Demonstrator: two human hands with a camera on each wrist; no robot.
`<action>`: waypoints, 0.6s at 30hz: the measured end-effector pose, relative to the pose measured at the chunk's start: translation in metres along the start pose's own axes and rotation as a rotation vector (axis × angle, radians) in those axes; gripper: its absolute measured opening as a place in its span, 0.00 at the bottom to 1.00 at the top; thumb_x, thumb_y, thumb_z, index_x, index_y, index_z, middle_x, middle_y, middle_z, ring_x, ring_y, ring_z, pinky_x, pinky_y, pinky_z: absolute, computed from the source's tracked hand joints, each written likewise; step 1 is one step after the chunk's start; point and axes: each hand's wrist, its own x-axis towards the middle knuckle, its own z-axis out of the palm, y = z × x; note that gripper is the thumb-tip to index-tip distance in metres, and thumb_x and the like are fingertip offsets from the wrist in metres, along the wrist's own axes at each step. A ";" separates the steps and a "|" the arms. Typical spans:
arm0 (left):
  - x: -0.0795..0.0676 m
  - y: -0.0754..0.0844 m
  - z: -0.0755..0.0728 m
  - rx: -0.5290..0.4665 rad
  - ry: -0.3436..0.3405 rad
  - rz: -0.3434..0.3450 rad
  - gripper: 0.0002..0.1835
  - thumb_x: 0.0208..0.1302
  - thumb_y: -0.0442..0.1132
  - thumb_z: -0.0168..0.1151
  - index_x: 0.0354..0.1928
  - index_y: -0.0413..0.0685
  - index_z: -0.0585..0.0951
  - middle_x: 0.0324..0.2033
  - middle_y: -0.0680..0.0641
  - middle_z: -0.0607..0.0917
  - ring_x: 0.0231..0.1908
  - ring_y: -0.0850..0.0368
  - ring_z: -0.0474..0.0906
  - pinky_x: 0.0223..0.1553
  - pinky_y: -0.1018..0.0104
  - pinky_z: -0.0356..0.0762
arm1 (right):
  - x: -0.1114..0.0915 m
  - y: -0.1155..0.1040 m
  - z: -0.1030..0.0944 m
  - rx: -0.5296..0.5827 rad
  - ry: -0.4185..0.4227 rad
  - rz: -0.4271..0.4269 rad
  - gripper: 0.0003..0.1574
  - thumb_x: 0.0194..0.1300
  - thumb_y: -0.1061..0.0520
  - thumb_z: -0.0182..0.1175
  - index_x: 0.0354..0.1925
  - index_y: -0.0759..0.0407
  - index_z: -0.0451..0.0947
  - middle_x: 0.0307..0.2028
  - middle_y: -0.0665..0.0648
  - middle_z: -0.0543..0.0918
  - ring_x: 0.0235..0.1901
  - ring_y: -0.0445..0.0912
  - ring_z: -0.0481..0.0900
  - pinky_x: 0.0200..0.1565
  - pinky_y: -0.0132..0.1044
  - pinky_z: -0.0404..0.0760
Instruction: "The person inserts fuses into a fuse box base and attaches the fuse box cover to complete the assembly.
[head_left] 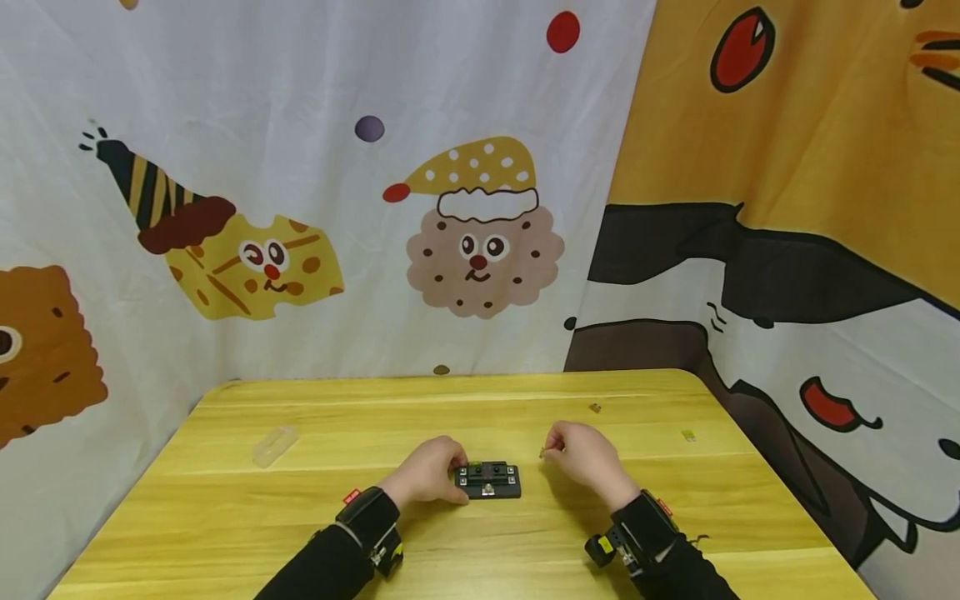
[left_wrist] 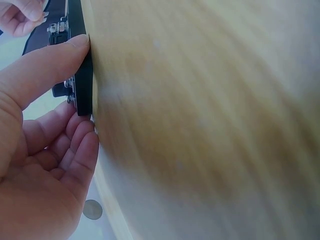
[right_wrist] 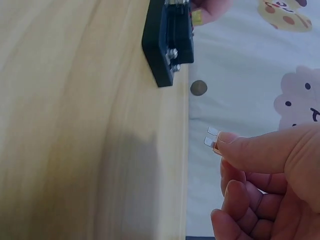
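A black fuse block (head_left: 488, 483) with metal screw terminals lies flat on the wooden table. My left hand (head_left: 429, 472) grips its left end, thumb along the near side and fingers behind; in the left wrist view the thumb (left_wrist: 55, 65) presses against the block's edge. A yellow fuse (right_wrist: 196, 18) shows on the block in the right wrist view. To the right of the block and apart from it, my right hand (head_left: 588, 460) pinches a small blade fuse (right_wrist: 215, 142) between thumb and index finger. Its two flat metal prongs stick out, pointing toward the block's side.
A clear plastic cover (head_left: 275, 446) lies on the table (head_left: 360, 542) at the left. Farther back on the right are a small brown piece (head_left: 595, 407) and a small yellow piece (head_left: 689, 435). A patterned curtain (head_left: 300, 83) hangs behind the table.
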 end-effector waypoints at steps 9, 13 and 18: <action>0.000 -0.001 0.000 -0.002 -0.002 0.003 0.23 0.37 0.46 0.78 0.36 0.44 0.80 0.31 0.53 0.75 0.31 0.61 0.68 0.36 0.66 0.71 | 0.005 -0.016 0.002 0.013 0.009 -0.062 0.11 0.54 0.52 0.67 0.25 0.48 0.72 0.22 0.42 0.74 0.22 0.38 0.69 0.27 0.34 0.69; 0.000 0.000 0.000 -0.005 -0.001 0.004 0.23 0.36 0.46 0.78 0.36 0.44 0.80 0.30 0.52 0.75 0.30 0.61 0.68 0.36 0.66 0.70 | 0.006 -0.021 0.004 0.017 0.015 -0.095 0.11 0.55 0.52 0.67 0.26 0.47 0.72 0.23 0.42 0.75 0.23 0.37 0.71 0.28 0.34 0.70; 0.000 0.000 -0.001 0.001 0.002 0.006 0.24 0.36 0.46 0.78 0.35 0.44 0.80 0.31 0.52 0.76 0.31 0.61 0.68 0.36 0.66 0.70 | 0.009 -0.027 0.007 0.016 0.018 -0.129 0.11 0.54 0.52 0.67 0.26 0.47 0.73 0.23 0.42 0.75 0.24 0.37 0.72 0.27 0.33 0.70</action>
